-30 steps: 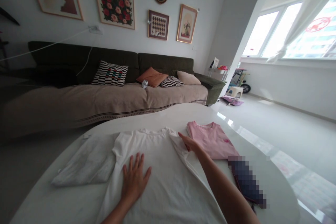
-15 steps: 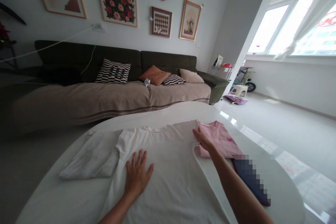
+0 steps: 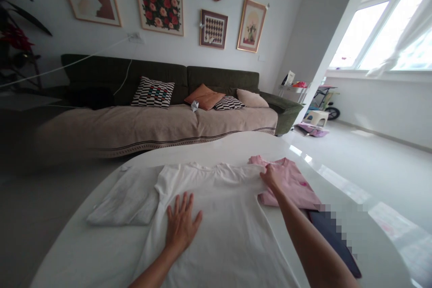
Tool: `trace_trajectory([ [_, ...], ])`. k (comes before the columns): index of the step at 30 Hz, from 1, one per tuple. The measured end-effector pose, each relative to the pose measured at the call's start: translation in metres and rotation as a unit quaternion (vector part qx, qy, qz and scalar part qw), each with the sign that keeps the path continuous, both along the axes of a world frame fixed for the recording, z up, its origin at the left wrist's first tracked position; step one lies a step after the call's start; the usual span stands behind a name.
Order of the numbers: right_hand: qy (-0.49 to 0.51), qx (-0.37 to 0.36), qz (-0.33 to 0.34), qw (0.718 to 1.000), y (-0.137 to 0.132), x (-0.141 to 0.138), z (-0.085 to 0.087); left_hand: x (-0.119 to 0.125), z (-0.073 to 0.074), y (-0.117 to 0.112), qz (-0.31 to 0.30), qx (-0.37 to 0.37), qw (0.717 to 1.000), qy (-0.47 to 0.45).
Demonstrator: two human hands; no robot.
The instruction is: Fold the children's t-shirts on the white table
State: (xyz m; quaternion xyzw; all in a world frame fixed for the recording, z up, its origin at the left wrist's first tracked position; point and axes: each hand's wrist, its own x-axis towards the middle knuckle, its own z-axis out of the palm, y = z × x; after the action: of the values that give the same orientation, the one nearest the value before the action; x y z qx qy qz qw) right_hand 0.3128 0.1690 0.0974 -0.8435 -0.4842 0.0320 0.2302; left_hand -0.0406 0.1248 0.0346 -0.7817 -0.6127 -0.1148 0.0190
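White T-shirt (image 3: 219, 216) lies spread flat on the white table (image 3: 84, 256), neckline away from the person, hem running off the near edge of view. Left hand (image 3: 182, 227) rests palm down on the shirt's left middle, fingers spread apart and flat, gripping nothing. Right hand (image 3: 272, 179) reaches forward to the shirt's far right corner at the sleeve, fingers closed on the edge of the cloth there; the grip is pinched on the T-shirt, with the fabric pulled taut toward that hand. Just beside the right hand, touching the shirt's right edge, lies a folded pink garment (image 3: 290, 182). A folded light grey garment (image 3: 128, 198) sits at the shirt's left side, partly under its sleeve. A dark item (image 3: 334, 243) lies near the right forearm on the table, partly blurred. Beyond the table stands a dark green sofa (image 3: 151, 76) with a beige cover and several cushions; framed pictures hang on the wall above.
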Motion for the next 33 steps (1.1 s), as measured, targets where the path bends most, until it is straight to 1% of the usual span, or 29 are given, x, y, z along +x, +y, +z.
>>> trace_trajectory([
  [2, -0.033, 0.002, -0.004, 0.999, 0.005, -0.017, 0.002, 0.000, -0.001, 0.000, -0.002, -0.001, 1.000, -0.001],
  [3, -0.041, 0.000, 0.016, 0.999, 0.009, -0.029, 0.002, 0.000, -0.001, 0.000, -0.003, -0.001, 1.000, -0.001],
  [5, -0.054, -0.015, 0.094, 0.994, 0.021, -0.057, -0.003, 0.000, 0.000, 0.000, -0.003, -0.002, 1.000, -0.003],
  [7, -0.057, -0.041, 0.180, 0.981, 0.032, -0.084, -0.012, 0.000, 0.000, 0.000, -0.004, -0.006, 1.000, -0.007],
  [8, -0.058, -0.053, 0.211, 0.974, 0.036, -0.095, -0.018, 0.000, 0.000, 0.000, -0.004, -0.008, 1.000, -0.010],
  [10, -0.063, -0.072, 0.235, 0.967, 0.043, -0.107, -0.029, -0.001, 0.000, 0.000, -0.006, -0.006, 1.000, -0.018],
  [11, -0.068, -0.077, 0.229, 0.968, 0.046, -0.109, -0.033, -0.002, -0.001, 0.001, -0.008, -0.003, 1.000, -0.022],
  [13, -0.077, -0.083, 0.198, 0.974, 0.053, -0.106, -0.036, -0.003, -0.002, 0.000, -0.010, 0.004, 1.000, -0.027],
  [17, -0.104, -0.083, 0.129, 0.983, 0.073, -0.095, -0.032, -0.003, -0.002, -0.001, -0.015, 0.004, 0.999, -0.028],
  [20, -0.122, -0.088, 0.129, 0.980, 0.086, -0.096, -0.027, -0.003, -0.001, -0.001, -0.012, -0.010, 1.000, -0.027],
  [24, -0.139, -0.096, 0.145, 0.975, 0.094, -0.098, -0.027, -0.002, -0.002, 0.000, -0.013, -0.018, 0.999, -0.030],
  [28, -0.146, -0.091, 0.121, 0.978, 0.099, -0.096, -0.024, -0.004, -0.004, -0.001, -0.016, -0.011, 0.999, -0.035],
  [31, -0.138, -0.081, 0.103, 0.982, 0.104, -0.109, -0.019, -0.004, -0.002, -0.001, -0.016, -0.018, 0.999, -0.039],
  [33, -0.126, -0.069, 0.126, 0.982, 0.106, -0.133, -0.017, -0.004, -0.001, -0.001, -0.016, -0.024, 0.999, -0.039],
])
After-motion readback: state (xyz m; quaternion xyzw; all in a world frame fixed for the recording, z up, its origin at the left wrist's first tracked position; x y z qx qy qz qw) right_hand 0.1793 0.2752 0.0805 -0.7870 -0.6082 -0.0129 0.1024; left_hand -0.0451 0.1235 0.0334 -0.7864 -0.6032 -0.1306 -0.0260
